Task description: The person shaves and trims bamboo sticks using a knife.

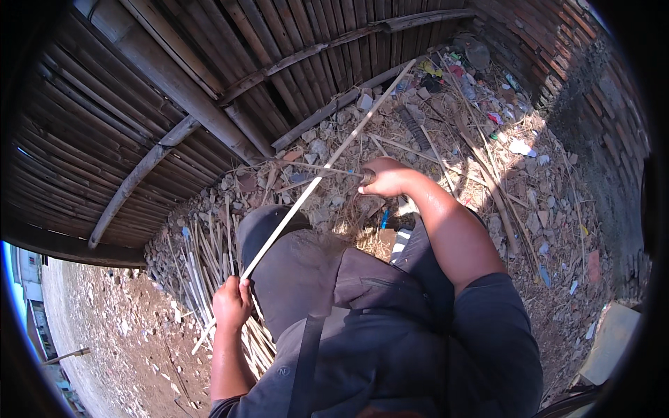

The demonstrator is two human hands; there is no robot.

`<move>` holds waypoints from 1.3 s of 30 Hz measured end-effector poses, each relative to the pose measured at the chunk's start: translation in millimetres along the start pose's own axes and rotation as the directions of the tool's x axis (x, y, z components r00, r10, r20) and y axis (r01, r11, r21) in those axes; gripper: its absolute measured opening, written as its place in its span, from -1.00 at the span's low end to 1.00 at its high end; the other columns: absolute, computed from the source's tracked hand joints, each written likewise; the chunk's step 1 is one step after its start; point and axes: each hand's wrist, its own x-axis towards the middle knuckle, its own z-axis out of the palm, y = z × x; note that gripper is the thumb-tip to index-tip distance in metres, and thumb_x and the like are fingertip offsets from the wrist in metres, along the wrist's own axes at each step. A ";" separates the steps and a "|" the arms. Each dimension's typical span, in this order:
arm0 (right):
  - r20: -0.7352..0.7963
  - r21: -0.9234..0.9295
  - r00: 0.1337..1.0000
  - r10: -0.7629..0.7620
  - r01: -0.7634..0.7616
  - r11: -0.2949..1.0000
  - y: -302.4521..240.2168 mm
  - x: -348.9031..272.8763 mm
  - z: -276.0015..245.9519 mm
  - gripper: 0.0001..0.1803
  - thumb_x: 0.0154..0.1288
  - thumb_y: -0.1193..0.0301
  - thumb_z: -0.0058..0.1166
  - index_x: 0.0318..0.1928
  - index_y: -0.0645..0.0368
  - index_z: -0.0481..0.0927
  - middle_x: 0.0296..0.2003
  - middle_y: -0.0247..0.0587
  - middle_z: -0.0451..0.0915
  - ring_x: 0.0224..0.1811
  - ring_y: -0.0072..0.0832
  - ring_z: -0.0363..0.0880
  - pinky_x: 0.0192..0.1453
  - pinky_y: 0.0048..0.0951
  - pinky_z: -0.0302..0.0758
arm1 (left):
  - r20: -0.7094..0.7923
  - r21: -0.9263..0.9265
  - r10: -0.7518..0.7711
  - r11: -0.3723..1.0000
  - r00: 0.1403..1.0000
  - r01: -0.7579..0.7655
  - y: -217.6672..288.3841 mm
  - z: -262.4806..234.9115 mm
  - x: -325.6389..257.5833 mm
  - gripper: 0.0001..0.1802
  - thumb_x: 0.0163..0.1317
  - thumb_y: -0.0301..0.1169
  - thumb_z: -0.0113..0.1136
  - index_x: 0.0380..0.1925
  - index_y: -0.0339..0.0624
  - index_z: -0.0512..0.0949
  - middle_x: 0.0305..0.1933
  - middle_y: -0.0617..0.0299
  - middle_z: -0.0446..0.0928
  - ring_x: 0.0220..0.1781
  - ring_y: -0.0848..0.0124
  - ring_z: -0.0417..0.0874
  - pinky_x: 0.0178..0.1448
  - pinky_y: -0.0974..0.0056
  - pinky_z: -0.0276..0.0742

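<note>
My left hand (232,303) is closed round the lower part of a long, pale bamboo strip (341,148), which slants across in front of me toward the upper right. In my right hand (385,177) is the short handle of a knife (327,168). Its narrow blade points left and crosses the strip about midway. Whether the blade's edge touches the strip I cannot tell. Beside my left leg lies a bundle of similar bamboo strips (202,261), partly hidden by my left arm and leg.
A bamboo slat wall (279,63) with poles closes off the far left side. To the right rises a brick wall (592,90). Rubble, straw and litter (502,139) cover the ground between, with loose sticks (488,167) lying across it. A pale slab (610,341) stands at lower right.
</note>
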 end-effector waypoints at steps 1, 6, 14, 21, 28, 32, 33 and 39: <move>0.102 0.091 0.990 0.098 -0.108 0.990 3.9 3.4 -17.2 -0.55 0.16 0.10 0.32 -0.06 0.12 0.65 -0.12 0.02 0.68 -0.02 -0.07 0.63 0.06 -0.18 0.53 | -0.002 0.008 -0.036 0.999 0.999 0.036 -0.6 2.9 -0.8 -0.64 0.42 -0.20 0.14 -0.47 -0.21 0.40 -0.56 -0.10 0.51 -0.48 -0.16 0.57 -0.39 -0.13 0.44; -0.047 0.045 0.978 0.205 -0.203 0.978 -14.9 -5.0 -10.5 -0.59 0.15 0.16 0.26 -0.06 0.12 0.64 -0.05 0.04 0.67 0.09 -0.06 0.62 0.16 -0.11 0.54 | 0.001 0.059 -0.028 0.998 1.000 0.028 0.5 2.3 0.8 -0.63 0.45 -0.18 0.09 -0.46 -0.22 0.42 -0.53 -0.11 0.53 -0.46 -0.16 0.58 -0.38 -0.12 0.45; -0.123 0.025 0.958 0.257 -0.256 0.966 -1.9 1.3 -10.8 -0.65 0.13 0.33 0.17 -0.05 0.12 0.64 -0.06 -0.01 0.70 0.01 -0.05 0.67 0.09 -0.12 0.59 | -0.039 0.050 -0.028 0.998 0.999 0.030 -4.3 -4.0 -15.5 -0.62 0.45 -0.18 0.10 -0.47 -0.23 0.41 -0.54 -0.11 0.52 -0.49 -0.18 0.56 -0.40 -0.11 0.43; -0.255 -0.055 0.936 0.242 -0.264 0.963 -20.7 -10.5 7.4 -0.67 0.13 0.35 0.18 -0.07 0.13 0.64 -0.05 -0.02 0.70 0.01 -0.08 0.68 0.09 -0.09 0.59 | 0.075 0.085 -0.021 0.996 0.997 0.014 6.7 -28.2 -2.0 -0.59 0.46 -0.15 0.08 -0.47 -0.23 0.41 -0.55 -0.10 0.51 -0.46 -0.18 0.56 -0.38 -0.11 0.43; -0.152 0.150 0.954 0.260 -0.237 0.960 6.2 7.6 -5.3 -0.67 0.08 0.32 0.20 -0.15 0.22 0.62 -0.16 0.01 0.71 -0.06 -0.06 0.68 0.04 -0.16 0.59 | 0.072 0.044 -0.072 0.997 0.995 0.069 -9.0 -12.9 -8.5 -0.60 0.45 -0.16 0.10 -0.47 -0.23 0.41 -0.54 -0.13 0.52 -0.45 -0.19 0.57 -0.36 -0.13 0.41; -0.254 0.188 0.894 0.368 -0.328 0.926 71.9 7.4 -4.6 -0.69 0.09 0.28 0.27 -0.19 0.19 0.64 -0.23 0.03 0.71 -0.14 -0.09 0.69 0.00 -0.17 0.57 | 0.095 0.089 -0.067 0.994 0.993 0.058 -5.7 -20.0 4.6 -0.60 0.44 -0.16 0.11 -0.47 -0.24 0.41 -0.55 -0.13 0.51 -0.43 -0.19 0.57 -0.36 -0.13 0.42; -0.247 0.187 0.897 0.366 -0.326 0.927 55.4 5.3 -1.3 -0.69 0.09 0.28 0.27 -0.19 0.19 0.64 -0.23 0.03 0.71 -0.14 -0.09 0.69 0.00 -0.17 0.57 | 0.124 0.101 -0.067 0.993 0.990 0.054 -3.6 -25.7 1.7 -0.60 0.44 -0.16 0.11 -0.47 -0.24 0.41 -0.55 -0.13 0.52 -0.43 -0.20 0.57 -0.36 -0.13 0.42; 0.030 -0.095 0.998 0.050 -0.047 0.994 -54.1 -16.6 0.6 -0.67 0.08 0.37 0.16 -0.08 0.04 0.64 -0.10 -0.03 0.70 0.02 -0.01 0.65 0.09 -0.08 0.57 | 0.185 0.024 -0.068 0.998 0.980 0.064 1.4 -36.7 4.6 -0.59 0.46 -0.17 0.09 -0.48 -0.27 0.41 -0.56 -0.15 0.49 -0.44 -0.21 0.53 -0.36 -0.12 0.39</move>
